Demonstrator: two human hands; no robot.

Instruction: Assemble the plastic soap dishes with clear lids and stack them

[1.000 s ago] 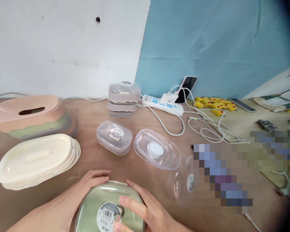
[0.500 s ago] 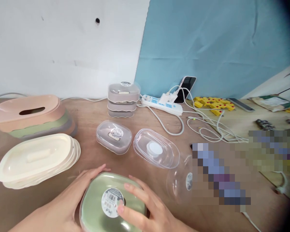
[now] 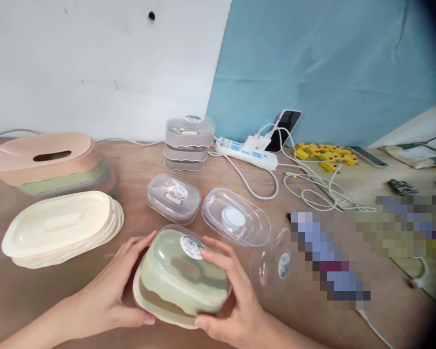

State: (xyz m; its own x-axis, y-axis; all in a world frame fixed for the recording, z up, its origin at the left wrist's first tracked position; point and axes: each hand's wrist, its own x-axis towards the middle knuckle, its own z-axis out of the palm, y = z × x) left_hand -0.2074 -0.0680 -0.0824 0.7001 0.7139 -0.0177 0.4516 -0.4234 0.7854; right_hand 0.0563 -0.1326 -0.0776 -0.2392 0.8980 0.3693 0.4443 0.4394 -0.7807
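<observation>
One left hand (image 3: 114,288) and one right hand (image 3: 241,291), both curled, clasping opposite sides of one green box (image 3: 163,266), tilted between them, a gap showing above its cream base (image 3: 169,315). Beyond: one grey box (image 3: 187,207); just right, one clear cover (image 3: 252,228); farther back, one grey stack (image 3: 185,154).

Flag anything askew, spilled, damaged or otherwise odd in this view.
The green box looks not fully seated on its cream base: a dark gap shows between them on the near side. At right, a pixelated patch hides what lies there. A dark spot, perhaps a hole, marks the white wall. I see no spill.
</observation>
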